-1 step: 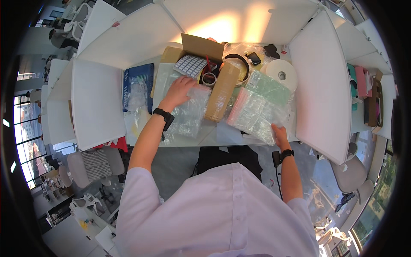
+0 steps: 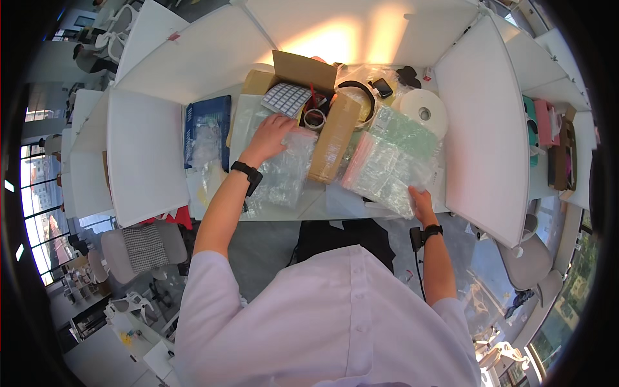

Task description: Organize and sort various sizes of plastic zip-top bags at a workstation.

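My left hand (image 2: pixel 269 137) rests, fingers stretched out, on clear plastic bags (image 2: pixel 287 171) with a red-edged top, left of the middle of the desk. Its fingertips are near an open cardboard box (image 2: pixel 336 138) that holds a white gridded sheet (image 2: pixel 286 99) and a roll of tape (image 2: pixel 314 119). My right hand (image 2: pixel 421 201) pinches the near right corner of a stack of clear zip bags (image 2: pixel 387 169). That stack has a pink strip along its left side and overlaps a green-tinted bag (image 2: pixel 405 134).
A large white roll (image 2: pixel 425 111), a black headband-like loop (image 2: pixel 367 97) and a smartwatch-like device (image 2: pixel 383 88) lie at the back right. A blue tray (image 2: pixel 207 129) with plastic packets stands on the left. White partitions (image 2: pixel 480 122) enclose the desk.
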